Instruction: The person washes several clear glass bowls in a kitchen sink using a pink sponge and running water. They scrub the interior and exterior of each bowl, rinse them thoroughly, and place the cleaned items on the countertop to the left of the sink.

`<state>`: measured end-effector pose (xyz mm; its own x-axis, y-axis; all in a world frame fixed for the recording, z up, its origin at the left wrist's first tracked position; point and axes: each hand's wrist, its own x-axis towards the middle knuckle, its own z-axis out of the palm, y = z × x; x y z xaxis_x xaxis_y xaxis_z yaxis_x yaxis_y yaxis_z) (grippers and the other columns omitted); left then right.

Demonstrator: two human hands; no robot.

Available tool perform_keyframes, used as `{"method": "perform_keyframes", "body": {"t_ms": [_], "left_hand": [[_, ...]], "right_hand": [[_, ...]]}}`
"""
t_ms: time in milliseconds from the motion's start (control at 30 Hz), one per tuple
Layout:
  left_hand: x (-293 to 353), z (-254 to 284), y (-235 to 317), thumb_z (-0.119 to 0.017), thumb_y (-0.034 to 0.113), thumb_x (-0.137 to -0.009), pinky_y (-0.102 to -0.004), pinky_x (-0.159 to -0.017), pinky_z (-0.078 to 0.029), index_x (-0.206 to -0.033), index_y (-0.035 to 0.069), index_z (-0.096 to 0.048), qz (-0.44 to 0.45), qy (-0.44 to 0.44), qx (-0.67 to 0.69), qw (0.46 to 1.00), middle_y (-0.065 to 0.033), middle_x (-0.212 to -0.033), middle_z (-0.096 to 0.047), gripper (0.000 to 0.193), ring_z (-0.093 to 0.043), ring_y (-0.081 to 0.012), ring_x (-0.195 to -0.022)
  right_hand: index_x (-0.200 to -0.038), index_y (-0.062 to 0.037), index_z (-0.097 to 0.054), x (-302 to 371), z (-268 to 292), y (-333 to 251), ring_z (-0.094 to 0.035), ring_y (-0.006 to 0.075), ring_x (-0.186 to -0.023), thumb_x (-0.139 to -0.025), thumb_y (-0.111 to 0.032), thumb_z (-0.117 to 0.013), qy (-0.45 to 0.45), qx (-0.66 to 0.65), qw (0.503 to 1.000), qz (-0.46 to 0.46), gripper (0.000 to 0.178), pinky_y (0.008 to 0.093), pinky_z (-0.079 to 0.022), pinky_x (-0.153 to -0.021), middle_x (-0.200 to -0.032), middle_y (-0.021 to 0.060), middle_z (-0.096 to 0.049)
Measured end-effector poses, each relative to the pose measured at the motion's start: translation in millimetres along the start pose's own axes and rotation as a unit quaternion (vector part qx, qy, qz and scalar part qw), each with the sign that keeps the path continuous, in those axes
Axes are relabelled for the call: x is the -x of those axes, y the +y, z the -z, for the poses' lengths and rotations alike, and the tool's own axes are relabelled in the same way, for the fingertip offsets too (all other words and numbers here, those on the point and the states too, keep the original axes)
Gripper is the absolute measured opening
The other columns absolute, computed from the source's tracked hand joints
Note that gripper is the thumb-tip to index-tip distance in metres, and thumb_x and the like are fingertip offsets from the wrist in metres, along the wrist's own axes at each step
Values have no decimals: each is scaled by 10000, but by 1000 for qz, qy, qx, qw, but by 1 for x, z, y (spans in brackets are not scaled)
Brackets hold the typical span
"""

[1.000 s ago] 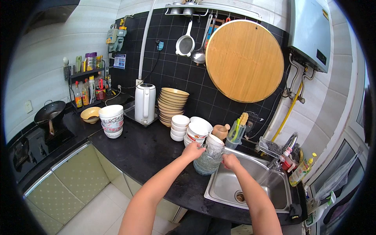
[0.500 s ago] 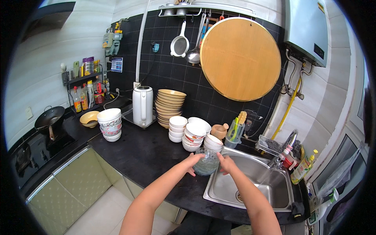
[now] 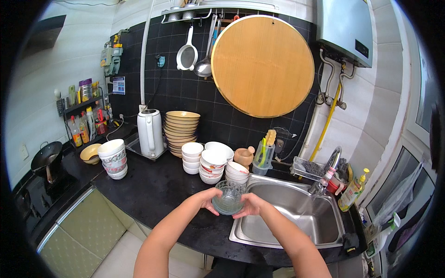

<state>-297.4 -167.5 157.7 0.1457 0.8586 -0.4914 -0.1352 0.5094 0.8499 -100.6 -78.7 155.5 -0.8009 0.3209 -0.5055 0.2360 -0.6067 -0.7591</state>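
Between my two hands is a small stack of clear glass bowls (image 3: 228, 201), next to the sink's left rim. My left hand (image 3: 209, 200) is closed on its left side. My right hand (image 3: 251, 205) grips the right side, fingers low around the glass. Just behind the glass bowls are stacks of white bowls: one of small plain bowls (image 3: 192, 160), one with red patterns (image 3: 211, 171), and one beside the sink (image 3: 237, 172). A wider white bowl (image 3: 219, 149) sits behind them.
The steel sink (image 3: 292, 217) lies to the right, with a faucet (image 3: 322, 185) and a yellow soap bottle (image 3: 353, 192). Farther back are a wooden mortar (image 3: 243, 156), a utensil holder (image 3: 263, 155), tan bowls (image 3: 181, 132) and a white kettle (image 3: 150, 134). Patterned bowls (image 3: 113, 160) stand left.
The glass bowls are tilted more toward me, showing their open tops, and have come a little nearer. Both hands stay on them. The whole view has shifted toward the right.
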Motion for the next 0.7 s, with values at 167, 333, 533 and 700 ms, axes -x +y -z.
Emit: {"method": "perform_keyframes", "body": {"t_ms": [167, 333, 533, 700], "left_hand": [[2, -34, -9, -542, 105, -670, -447, -642, -535, -1259, -20, -167, -72, 116, -43, 990, -212, -1184, -367, 709, -496, -333, -1003], [-20, -62, -5, -579, 122, -669, -372, -585, -537, -1314, -20, -33, -221, 80, -145, 961, -220, -1242, -280, 857, -466, -322, -1037], [-50, -112, 14, -556, 82, -668, -364, -1048, -54, -1334, 4, 68, -464, 51, -270, 842, -245, -1374, -48, 916, -19, -330, -1300], [-50, -150, 31, -533, 41, -648, -380, -1046, -91, -1333, 13, 71, -533, 36, -313, 786, -237, -1376, -41, 914, -45, -342, -1297]], "right_hand": [[-1159, 32, -412, 3, 19, 34, -503, 322, -1023, -707, 12, -465, -7, -41, 996, 84, 456, 487, -431, -870, -1109, 182, -497], [-1238, 3, -330, 45, 35, 33, -516, 237, -984, -683, 53, -539, 60, 54, 971, 224, 595, 343, -441, -836, -1156, 127, -467], [-1354, -57, -88, 94, 81, 11, -332, 208, -1157, -652, 23, -622, 157, 262, 867, 394, 886, 309, -320, -914, -1313, 115, -286], [-1355, -46, 10, 135, 90, 2, -183, 248, -1270, -687, 3, -616, 168, 313, 799, 486, 917, 337, -206, -1017, -1384, 143, -150]]}}
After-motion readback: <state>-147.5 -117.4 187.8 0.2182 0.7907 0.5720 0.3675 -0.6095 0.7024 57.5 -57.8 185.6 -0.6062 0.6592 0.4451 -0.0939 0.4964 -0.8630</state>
